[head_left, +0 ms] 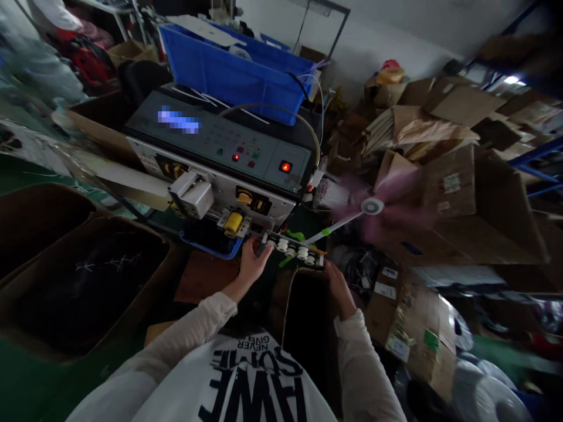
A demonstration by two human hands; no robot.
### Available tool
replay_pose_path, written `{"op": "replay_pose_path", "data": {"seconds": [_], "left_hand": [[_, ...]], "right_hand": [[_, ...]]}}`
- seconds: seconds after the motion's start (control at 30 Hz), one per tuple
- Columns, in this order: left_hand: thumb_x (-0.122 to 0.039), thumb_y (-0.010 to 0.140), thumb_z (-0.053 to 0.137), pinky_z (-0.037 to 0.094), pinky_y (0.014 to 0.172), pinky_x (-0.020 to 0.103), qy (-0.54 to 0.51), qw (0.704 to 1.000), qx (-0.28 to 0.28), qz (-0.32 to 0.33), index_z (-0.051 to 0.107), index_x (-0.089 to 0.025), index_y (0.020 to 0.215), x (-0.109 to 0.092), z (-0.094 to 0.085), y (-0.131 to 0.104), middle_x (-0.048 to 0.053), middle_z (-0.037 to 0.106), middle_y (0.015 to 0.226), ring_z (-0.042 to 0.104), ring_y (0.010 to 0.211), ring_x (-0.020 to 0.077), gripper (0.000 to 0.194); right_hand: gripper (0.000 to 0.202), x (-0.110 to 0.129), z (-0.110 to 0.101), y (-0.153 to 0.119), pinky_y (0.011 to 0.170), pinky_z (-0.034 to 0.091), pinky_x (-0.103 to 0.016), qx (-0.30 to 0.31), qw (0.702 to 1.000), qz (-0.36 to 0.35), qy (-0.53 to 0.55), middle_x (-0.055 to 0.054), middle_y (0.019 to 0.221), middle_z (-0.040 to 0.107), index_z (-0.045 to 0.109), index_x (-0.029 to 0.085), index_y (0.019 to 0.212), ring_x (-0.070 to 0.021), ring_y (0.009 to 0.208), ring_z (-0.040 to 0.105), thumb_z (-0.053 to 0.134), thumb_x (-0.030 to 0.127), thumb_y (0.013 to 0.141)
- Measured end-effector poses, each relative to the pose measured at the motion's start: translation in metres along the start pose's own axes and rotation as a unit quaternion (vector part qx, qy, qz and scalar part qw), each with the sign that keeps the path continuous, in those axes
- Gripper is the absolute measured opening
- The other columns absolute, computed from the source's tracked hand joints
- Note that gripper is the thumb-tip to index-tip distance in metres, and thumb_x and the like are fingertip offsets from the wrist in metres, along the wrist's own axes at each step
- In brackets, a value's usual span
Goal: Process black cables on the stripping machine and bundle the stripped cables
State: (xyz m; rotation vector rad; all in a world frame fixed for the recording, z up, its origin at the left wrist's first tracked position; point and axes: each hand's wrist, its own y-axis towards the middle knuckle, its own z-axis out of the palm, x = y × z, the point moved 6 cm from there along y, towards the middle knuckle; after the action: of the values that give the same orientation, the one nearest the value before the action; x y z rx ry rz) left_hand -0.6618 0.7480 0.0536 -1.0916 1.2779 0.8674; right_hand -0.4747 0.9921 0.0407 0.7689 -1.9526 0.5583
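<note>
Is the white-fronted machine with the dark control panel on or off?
Powered on: the machine shows a glowing blue display and larger red lamp.

Smooth plast. rollers (302, 252), dull met. block (199, 199), smooth plast. bin (233, 82), matt cardbd. box (466, 249), cloth sleeve (367, 363)

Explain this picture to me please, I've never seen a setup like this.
This single view comes from a camera worn on a person's head, looking forward and down past a printed white shirt. No robot here, just bare hands. The left hand is at one end of a bracket carrying small white rollers, the right hand at the other; how firmly they grip isn't clear. Beyond is a machine with a sloping control panel showing red lights. A blue bin stands behind the panel. To the right, a fan with blurred pink blades is in front of a cardboard box.
</note>
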Motion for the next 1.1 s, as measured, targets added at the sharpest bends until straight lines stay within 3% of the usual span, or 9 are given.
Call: {"op": "replay_pose_path", "data": {"seconds": [0.17,0.27,0.4,0.53,0.67,0.8,0.97,1.1], "left_hand": [[-0.023,0.069,0.067,0.042,0.088,0.034,-0.007,0.995,-0.094,0.009,0.051,-0.016,0.104,-0.005,0.022,0.015,0.006,0.052,0.096,0.053,0.092,0.0191,0.038],[-0.018,0.068,0.064,0.04,0.09,0.035,-0.016,0.994,-0.112,0.013,0.052,-0.017,0.098,-0.005,0.024,0.016,0.005,0.052,0.094,0.052,0.093,0.0192,0.032],[-0.02,0.072,0.061,0.043,0.085,0.033,-0.048,0.993,-0.109,0.007,0.051,-0.018,0.099,-0.007,0.023,0.013,0.005,0.054,0.093,0.054,0.088,0.0178,0.029],[-0.027,0.071,0.063,0.045,0.078,0.029,-0.096,0.992,-0.078,-0.009,0.05,-0.018,0.111,-0.008,0.02,0.007,0.004,0.059,0.092,0.057,0.081,0.0159,0.042],[-0.031,0.073,0.059,0.043,0.086,0.029,-0.132,0.988,-0.069,-0.028,0.058,-0.018,0.109,-0.006,0.015,0.005,0.006,0.063,0.106,0.057,0.098,0.0177,0.038],[-0.036,0.077,0.053,0.046,0.081,0.031,-0.16,0.982,-0.073,-0.072,0.065,-0.015,0.102,-0.002,0.017,0.011,0.009,0.065,0.109,0.057,0.103,0.0212,0.035],[-0.036,0.079,0.049,0.049,0.073,0.029,-0.194,0.973,-0.07,-0.104,0.066,-0.015,0.104,-0.005,0.02,0.016,0.01,0.066,0.11,0.061,0.098,0.02,0.036],[-0.036,0.079,0.046,0.05,0.069,0.028,-0.204,0.97,-0.074,-0.113,0.064,-0.014,0.11,-0.005,0.018,0.014,0.011,0.064,0.117,0.063,0.095,0.0186,0.042]], "right_hand": [[0.048,-0.011,0.003,0.008,0.089,0.047,-0.039,0.064,0.997,0.037,0.022,-0.009,0.099,0.069,0.068,0.018,0.1,-0.0255,0.099,0.061,0.053,0.058,0.079],[0.045,-0.009,0.002,0.011,0.09,0.044,-0.038,0.106,0.994,0.027,0.012,-0.009,0.099,0.068,0.066,0.017,0.098,-0.0237,0.095,0.06,0.053,0.057,0.08],[0.039,0.013,-0.001,0.011,0.078,0.044,-0.029,0.159,0.986,-0.037,-0.019,-0.004,0.079,0.063,0.061,0.016,0.084,-0.0172,0.077,0.057,0.046,0.052,0.086],[0.035,0.037,-0.005,0.013,0.068,0.042,-0.025,0.156,0.98,-0.089,-0.081,-0.002,0.075,0.06,0.059,0.016,0.084,-0.0152,0.071,0.053,0.044,0.047,0.089],[0.029,0.054,-0.005,0.016,0.069,0.044,-0.027,0.113,0.982,-0.128,-0.082,-0.004,0.081,0.061,0.053,0.017,0.1,-0.0162,0.073,0.056,0.044,0.041,0.088],[0.025,0.058,0.0,0.019,0.066,0.045,-0.027,0.115,0.984,-0.119,-0.065,-0.002,0.077,0.061,0.047,0.019,0.106,-0.015,0.066,0.056,0.041,0.035,0.087],[0.03,0.059,0.002,0.02,0.073,0.047,-0.031,0.131,0.98,-0.129,-0.07,-0.007,0.091,0.066,0.048,0.018,0.112,-0.0178,0.078,0.06,0.043,0.033,0.086],[0.029,0.056,-0.003,0.019,0.074,0.046,-0.031,0.135,0.974,-0.156,-0.097,-0.007,0.09,0.064,0.053,0.017,0.108,-0.0184,0.079,0.06,0.045,0.036,0.087]]}}
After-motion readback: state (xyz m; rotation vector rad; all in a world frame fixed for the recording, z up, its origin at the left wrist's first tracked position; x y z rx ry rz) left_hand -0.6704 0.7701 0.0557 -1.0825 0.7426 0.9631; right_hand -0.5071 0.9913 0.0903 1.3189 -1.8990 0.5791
